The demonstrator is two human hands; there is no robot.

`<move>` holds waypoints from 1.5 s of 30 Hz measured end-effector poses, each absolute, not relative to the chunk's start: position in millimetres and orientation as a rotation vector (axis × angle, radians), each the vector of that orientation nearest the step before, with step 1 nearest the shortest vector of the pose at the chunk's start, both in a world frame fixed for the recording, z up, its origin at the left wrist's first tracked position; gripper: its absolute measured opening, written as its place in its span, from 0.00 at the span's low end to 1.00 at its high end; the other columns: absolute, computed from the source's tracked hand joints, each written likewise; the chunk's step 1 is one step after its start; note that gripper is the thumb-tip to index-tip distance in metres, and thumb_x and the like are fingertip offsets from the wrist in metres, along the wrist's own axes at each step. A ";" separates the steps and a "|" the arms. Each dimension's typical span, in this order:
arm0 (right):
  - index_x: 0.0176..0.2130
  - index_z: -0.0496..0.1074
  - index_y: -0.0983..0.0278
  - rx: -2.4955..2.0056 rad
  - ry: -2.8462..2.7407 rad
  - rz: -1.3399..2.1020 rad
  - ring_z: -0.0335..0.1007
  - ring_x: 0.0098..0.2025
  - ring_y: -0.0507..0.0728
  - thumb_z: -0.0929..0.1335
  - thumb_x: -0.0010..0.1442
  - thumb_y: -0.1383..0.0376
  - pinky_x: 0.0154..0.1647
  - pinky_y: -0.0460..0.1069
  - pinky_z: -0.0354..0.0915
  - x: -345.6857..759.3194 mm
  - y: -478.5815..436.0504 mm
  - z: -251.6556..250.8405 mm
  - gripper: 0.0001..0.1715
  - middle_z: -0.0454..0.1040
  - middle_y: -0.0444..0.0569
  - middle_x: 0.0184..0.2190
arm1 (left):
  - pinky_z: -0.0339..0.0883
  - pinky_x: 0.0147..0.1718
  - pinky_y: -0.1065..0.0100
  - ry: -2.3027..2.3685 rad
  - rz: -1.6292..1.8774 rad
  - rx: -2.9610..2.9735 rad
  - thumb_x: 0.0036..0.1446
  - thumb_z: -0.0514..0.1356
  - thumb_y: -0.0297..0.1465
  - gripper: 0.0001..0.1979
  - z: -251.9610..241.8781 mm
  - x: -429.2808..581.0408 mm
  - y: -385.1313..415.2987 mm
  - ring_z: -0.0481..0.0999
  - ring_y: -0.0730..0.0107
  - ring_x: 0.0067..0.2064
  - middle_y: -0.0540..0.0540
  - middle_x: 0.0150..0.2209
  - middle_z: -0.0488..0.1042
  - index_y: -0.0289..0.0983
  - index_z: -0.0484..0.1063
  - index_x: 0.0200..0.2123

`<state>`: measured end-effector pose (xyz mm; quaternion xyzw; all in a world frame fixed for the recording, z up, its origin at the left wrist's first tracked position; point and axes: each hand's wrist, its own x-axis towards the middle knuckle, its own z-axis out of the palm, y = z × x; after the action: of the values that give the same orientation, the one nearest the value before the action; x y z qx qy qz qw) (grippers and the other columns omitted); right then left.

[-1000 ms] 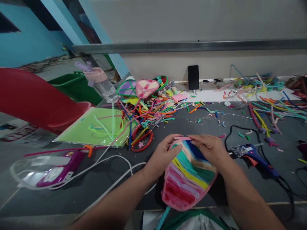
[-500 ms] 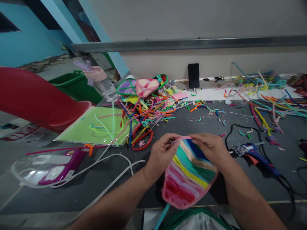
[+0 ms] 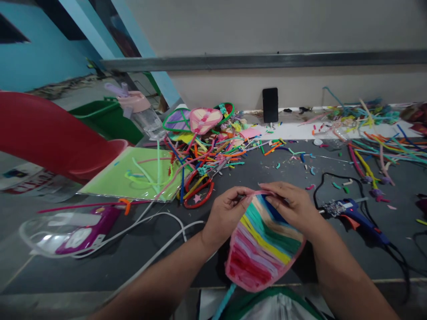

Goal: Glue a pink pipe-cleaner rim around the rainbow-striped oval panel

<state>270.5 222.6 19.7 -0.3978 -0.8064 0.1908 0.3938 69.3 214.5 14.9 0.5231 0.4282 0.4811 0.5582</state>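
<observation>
Between my hands is a rounded panel of striped pipe cleaners (image 3: 263,244), with rows of blue, beige, green, yellow, pink and red inside a pink edge. My left hand (image 3: 224,218) pinches the pink edge at its top left. Close by on the same edge, my right hand (image 3: 292,206) pinches with thumb and fingers. A twisted light-blue stem (image 3: 227,300) hangs from the panel's lower left, near my lap. To the right of my right hand lies a blue glue gun (image 3: 358,220). Red-handled scissors (image 3: 199,198) rest beyond my left hand.
Loose pipe cleaners (image 3: 213,151) pile up behind the scissors, by a pink heart-shaped piece (image 3: 205,120). A phone (image 3: 270,105) leans on the wall. A water bottle (image 3: 143,113), a green sheet in plastic (image 3: 133,178) and white cables (image 3: 150,262) occupy the left; more pipe cleaners (image 3: 393,144) lie right.
My right fingers have shifted slightly along the top edge, with the index finger now raised and stretched over it. The panel stays in nearly the same place.
</observation>
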 end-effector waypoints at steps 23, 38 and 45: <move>0.48 0.75 0.58 -0.924 -2.122 0.426 0.76 0.37 0.53 0.62 0.62 0.73 0.37 0.47 0.69 265.2 212.0 23.9 0.20 0.80 0.47 0.38 | 0.64 0.26 0.77 0.804 0.991 0.789 0.48 0.68 0.31 0.09 28.4 70.2 215.5 0.71 0.78 0.25 0.51 0.26 0.74 0.34 0.70 0.29; 0.46 0.75 0.57 -0.944 -2.111 0.480 0.75 0.36 0.52 0.62 0.62 0.74 0.37 0.46 0.68 262.7 212.3 22.9 0.20 0.80 0.45 0.36 | 0.62 0.26 0.76 0.844 1.017 0.893 0.48 0.66 0.28 0.07 26.3 68.5 214.7 0.69 0.78 0.25 0.52 0.26 0.73 0.36 0.71 0.31; 0.44 0.77 0.58 -1.013 -2.049 0.526 0.75 0.34 0.53 0.64 0.62 0.71 0.35 0.46 0.67 264.2 214.8 19.9 0.16 0.80 0.46 0.34 | 0.65 0.30 0.74 0.991 1.054 1.315 0.51 0.66 0.32 0.07 17.5 67.3 213.6 0.73 0.73 0.31 0.49 0.30 0.75 0.35 0.73 0.32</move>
<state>264.2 214.8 19.9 -0.3980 -0.8054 0.2068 0.3875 67.3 213.6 17.5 0.5577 0.4204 0.4470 0.5589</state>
